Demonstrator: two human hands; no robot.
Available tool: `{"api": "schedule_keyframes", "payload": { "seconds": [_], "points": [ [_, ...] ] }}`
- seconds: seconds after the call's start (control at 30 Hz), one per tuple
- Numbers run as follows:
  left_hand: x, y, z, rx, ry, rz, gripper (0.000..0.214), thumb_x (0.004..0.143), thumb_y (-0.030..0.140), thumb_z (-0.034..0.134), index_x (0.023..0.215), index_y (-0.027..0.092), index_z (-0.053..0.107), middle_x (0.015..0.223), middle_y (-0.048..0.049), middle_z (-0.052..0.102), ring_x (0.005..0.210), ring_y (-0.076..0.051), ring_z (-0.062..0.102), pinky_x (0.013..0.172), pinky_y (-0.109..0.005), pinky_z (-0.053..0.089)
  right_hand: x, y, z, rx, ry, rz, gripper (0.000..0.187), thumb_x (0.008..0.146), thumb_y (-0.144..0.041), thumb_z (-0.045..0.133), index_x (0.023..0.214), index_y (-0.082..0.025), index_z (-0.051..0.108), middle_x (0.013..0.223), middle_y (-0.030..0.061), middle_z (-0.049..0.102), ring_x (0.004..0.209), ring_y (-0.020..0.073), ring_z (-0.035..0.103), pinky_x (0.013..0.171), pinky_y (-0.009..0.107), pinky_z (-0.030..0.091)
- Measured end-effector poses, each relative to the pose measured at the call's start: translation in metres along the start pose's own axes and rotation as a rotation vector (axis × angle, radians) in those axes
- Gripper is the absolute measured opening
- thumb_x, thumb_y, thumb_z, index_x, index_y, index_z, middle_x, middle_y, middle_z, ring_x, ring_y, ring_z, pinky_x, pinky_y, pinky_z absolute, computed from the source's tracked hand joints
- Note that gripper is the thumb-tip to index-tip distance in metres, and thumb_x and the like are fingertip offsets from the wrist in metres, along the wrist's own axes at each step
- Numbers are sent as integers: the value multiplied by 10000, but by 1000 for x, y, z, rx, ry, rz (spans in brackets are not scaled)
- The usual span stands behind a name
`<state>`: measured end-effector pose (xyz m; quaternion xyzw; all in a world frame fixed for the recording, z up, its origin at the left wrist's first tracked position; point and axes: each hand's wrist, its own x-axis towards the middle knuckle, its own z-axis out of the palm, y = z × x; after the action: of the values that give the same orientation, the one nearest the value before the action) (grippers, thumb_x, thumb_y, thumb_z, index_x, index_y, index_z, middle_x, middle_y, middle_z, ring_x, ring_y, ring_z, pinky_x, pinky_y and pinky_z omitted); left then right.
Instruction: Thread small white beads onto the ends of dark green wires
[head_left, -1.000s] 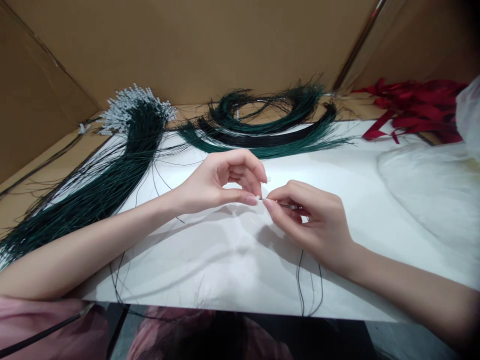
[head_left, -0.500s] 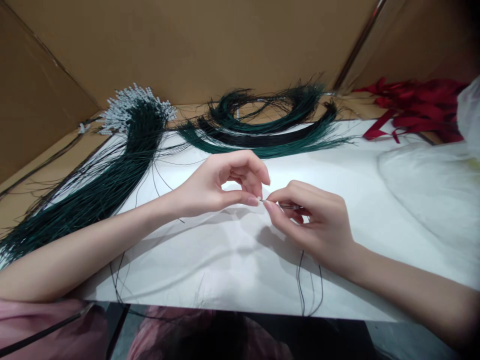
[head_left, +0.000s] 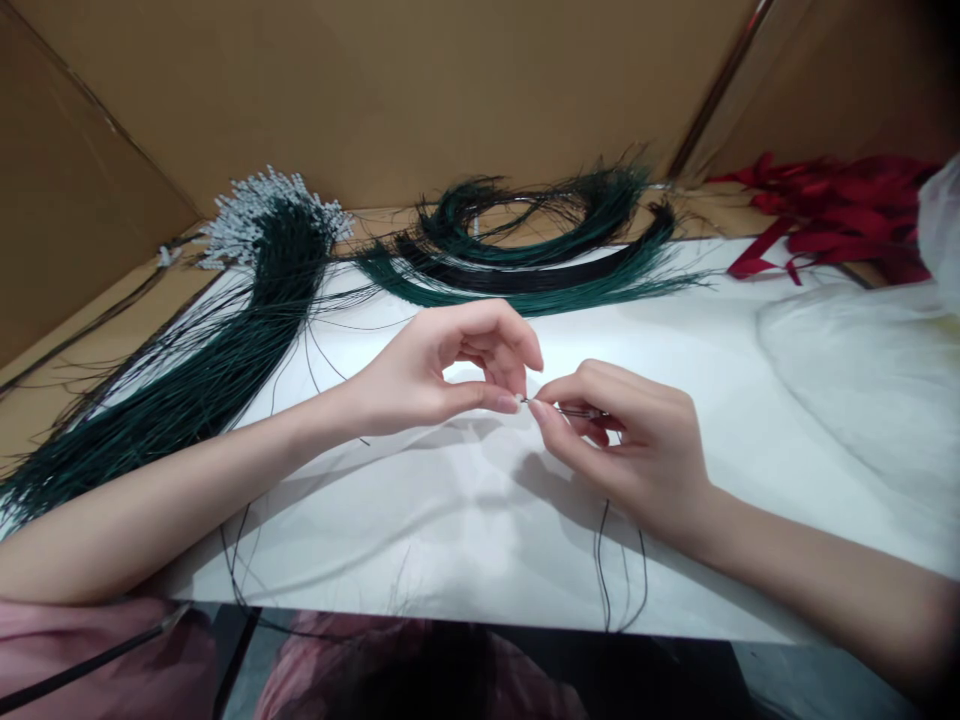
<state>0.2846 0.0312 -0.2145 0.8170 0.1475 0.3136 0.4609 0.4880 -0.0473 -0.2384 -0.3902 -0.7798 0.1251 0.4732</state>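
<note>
My left hand (head_left: 457,370) pinches a small white piece (head_left: 519,400), perhaps a bead, between its thumb and a finger, while the index finger arches above. Close against it on the right, my right hand (head_left: 622,430) is closed with thumb and index finger pressed on a thin dark cord (head_left: 581,412) that meets the white piece. The palm partly covers this cord, and whether a fine tool lies along it I cannot tell. Loops of dark cord (head_left: 600,560) hang below my right hand toward the table's front edge.
A thick bundle of dark green cords (head_left: 195,370) with white tips (head_left: 259,215) lies at left. Curved bundles of green and black cords (head_left: 540,285) lie behind my hands. Red ribbons (head_left: 847,215) and a translucent plastic bag (head_left: 862,370) are at right. Cardboard walls (head_left: 450,90) enclose the back.
Both hands stay almost in place, still pinching at the same spot. My right fingertips have shifted very slightly right, showing a little more of the dark cord beside the white piece.
</note>
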Motion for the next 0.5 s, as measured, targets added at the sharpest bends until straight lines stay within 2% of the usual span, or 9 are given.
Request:
{"api": "schedule_keyframes", "payload": {
  "seconds": [0.5],
  "points": [
    [-1,-1,1,-20,20,11,276,791,189,822,1008,163,655,852,-42,721,768,-126,708,746,-225,595,0,0,0,-17,17,-9,165,851,-62,638,772,-205,613,591,-42,468,509,84,409,485,250,326]
  ]
}}
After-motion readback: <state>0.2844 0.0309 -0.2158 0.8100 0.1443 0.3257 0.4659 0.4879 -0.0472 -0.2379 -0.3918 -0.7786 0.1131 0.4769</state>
